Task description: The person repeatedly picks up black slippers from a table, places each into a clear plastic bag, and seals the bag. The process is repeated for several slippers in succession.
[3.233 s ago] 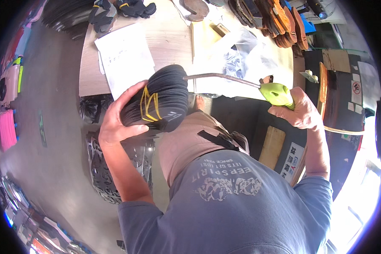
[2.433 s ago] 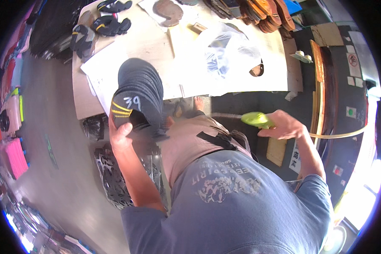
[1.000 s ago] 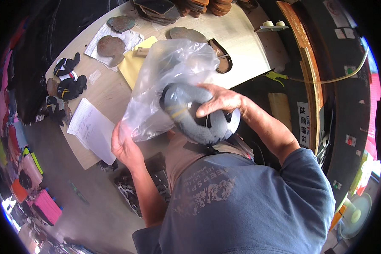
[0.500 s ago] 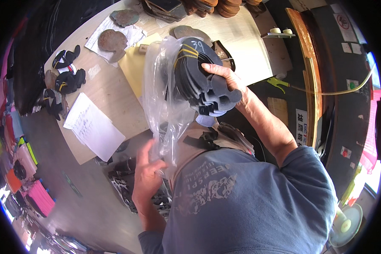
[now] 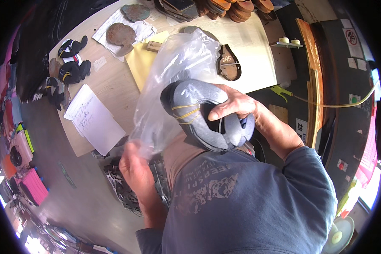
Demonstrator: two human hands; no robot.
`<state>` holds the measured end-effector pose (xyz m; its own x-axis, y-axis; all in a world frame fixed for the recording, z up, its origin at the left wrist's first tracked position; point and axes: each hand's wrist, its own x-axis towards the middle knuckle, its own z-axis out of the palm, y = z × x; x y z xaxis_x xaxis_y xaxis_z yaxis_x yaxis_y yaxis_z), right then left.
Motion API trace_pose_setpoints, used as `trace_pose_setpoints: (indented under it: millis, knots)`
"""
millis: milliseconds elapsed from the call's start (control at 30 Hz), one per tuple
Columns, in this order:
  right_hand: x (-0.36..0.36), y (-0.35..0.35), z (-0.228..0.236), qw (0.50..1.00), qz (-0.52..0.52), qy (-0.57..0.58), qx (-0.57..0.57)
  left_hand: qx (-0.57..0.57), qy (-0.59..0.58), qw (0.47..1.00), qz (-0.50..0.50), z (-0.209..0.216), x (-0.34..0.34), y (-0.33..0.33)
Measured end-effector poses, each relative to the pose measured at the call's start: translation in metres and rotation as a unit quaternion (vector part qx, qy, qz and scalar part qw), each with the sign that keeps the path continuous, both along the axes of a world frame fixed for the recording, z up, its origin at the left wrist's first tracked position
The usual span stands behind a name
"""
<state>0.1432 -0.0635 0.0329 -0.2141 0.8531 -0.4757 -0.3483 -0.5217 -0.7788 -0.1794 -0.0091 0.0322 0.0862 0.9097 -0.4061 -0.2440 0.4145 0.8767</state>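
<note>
My right hand (image 5: 238, 104) grips a bundle of stacked grey and black padded cut pieces (image 5: 189, 95), curved in outline and bound with yellow elastic bands. Its thumb presses into the opening at the bundle's middle. A clear plastic bag (image 5: 169, 70) hangs behind and to the left of the bundle, over the table's near part. The fingers of my left hand (image 5: 135, 164) are closed on the bag's lower edge. From this view the bundle appears in front of the bag, not inside it.
On the wooden table (image 5: 108, 82) lie written sheets (image 5: 96, 122), yellow paper (image 5: 137, 63), rusty plates (image 5: 120, 34), a cutting die (image 5: 230, 63) and small dark bundles (image 5: 75, 71). Brown stacked pieces (image 5: 241, 9) line the far edge. A green air gun (image 5: 281, 90) hangs at the right.
The bundle has come down toward me and turned, so its grey face now shows. My left hand has moved left and closed on the bag, which spreads wider.
</note>
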Motion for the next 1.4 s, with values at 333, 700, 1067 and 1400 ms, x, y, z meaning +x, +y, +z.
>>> trace_pose_setpoints:
  millis: [333, 700, 1067, 1400]
  knots:
    - [-0.014, 0.036, 0.005, 0.996, 0.083, 0.029, 0.034, 0.232, 0.295, 0.899, -0.224, 0.011, 0.021, -0.012]
    - [-0.006, 0.029, -0.021, 0.971, 0.100, -0.148, -0.156, 0.155, 0.061, 0.982, -0.094, -0.001, 0.022, -0.022]
    - [-0.037, 0.051, -0.041, 0.942, -0.263, 0.151, -0.140, -0.030, -0.038, 0.960, -0.274, 0.009, 0.021, -0.028]
    - [-0.020, 0.080, -0.048, 0.938, -0.319, 0.132, -0.037, -0.045, 0.023, 0.930, -0.363, -0.024, 0.040, -0.020]
